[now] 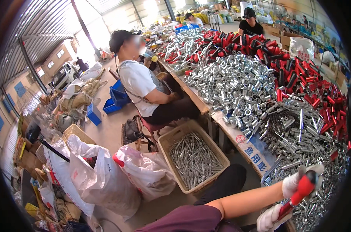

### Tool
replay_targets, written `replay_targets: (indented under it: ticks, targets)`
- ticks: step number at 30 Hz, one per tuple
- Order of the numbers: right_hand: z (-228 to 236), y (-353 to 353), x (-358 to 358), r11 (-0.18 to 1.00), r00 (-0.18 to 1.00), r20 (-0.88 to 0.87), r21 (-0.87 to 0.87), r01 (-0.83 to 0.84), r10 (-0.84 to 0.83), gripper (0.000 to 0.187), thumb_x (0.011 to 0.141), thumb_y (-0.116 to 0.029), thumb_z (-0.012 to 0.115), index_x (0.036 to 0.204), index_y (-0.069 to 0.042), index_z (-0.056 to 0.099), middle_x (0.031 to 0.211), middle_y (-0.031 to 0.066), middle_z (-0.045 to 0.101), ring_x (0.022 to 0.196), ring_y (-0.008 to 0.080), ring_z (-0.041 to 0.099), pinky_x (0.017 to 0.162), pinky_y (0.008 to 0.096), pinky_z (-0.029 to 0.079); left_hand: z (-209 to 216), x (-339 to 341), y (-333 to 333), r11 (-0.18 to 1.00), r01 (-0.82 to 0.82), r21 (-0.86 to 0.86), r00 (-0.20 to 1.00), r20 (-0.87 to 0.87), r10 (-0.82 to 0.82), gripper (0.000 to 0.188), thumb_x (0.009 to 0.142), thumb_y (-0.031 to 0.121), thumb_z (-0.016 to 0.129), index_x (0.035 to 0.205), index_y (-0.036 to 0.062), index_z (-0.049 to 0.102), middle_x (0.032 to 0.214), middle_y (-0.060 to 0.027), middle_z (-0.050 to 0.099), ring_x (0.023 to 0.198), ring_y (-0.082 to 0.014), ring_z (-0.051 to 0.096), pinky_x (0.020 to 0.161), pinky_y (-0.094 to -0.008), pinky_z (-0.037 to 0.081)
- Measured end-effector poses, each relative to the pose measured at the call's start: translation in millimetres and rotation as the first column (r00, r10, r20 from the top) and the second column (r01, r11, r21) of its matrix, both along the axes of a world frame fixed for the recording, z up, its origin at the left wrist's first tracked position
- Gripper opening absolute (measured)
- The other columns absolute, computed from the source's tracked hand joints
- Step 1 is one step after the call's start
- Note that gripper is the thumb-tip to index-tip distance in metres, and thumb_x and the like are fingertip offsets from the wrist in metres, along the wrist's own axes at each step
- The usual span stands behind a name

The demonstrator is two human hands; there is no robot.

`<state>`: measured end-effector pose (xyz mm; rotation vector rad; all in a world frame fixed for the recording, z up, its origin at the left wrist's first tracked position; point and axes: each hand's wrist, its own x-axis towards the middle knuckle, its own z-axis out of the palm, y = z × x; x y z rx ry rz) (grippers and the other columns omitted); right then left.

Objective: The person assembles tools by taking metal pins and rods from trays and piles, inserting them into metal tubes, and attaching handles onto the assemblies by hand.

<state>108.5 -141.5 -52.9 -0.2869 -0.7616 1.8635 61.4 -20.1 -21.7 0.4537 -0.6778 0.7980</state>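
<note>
A red-and-black tool handle [299, 192] slants up to the right between my two white-gloved hands, over the table's near corner. Its lower red end sits in my right hand [269, 219], whose fingers are wrapped round it. My left hand [292, 185] is up by the black end, fingers curled behind and beside it; the handle covers much of them, so what they grip does not show. Beneath and beyond both hands spreads a heap of thin metal rods and small metal parts [299, 154].
Silver sleeves [233, 83] and red-and-black handles [291, 73] are heaped farther along the table. A beige crate [164, 149] of metal rods stands on the floor, beside white sacks [102, 181]. A seated co-worker [138, 77] in a white shirt is ahead; blue bins [93, 115] lie beyond.
</note>
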Motion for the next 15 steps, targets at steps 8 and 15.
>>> replay_targets:
  ticks: [8,15]
  targets:
    - [-33.0,4.8,32.9,0.972,0.966,-0.13,0.098,-0.214,0.225,0.033,0.095,-0.022,0.066,0.115,-0.01,0.041,0.051,-0.0026,0.031,0.032,0.0093,0.026,0.026,0.0263,0.02,23.3,-18.7,-6.2,0.967,0.012,-0.256,0.963,-0.256,-0.08,0.061,0.094,0.069,0.04,0.106,0.0101,0.05,0.093,-0.0109,0.063,0.06,-0.0189,0.064,0.052,-0.0292,0.053]
    - [-49.0,27.7,34.2,0.821,0.266,0.836,0.32,0.474,-0.48,0.009,0.093,-0.01,0.061,0.091,-0.003,0.056,0.052,0.0014,0.046,0.03,0.0103,0.032,0.031,0.0286,0.027,20.9,-21.3,-7.2,0.585,-0.722,0.369,0.169,-0.727,0.666,0.046,0.092,0.037,0.066,0.122,0.0045,0.051,0.069,0.0001,0.055,0.049,-0.0072,0.052,0.045,-0.0237,0.043]
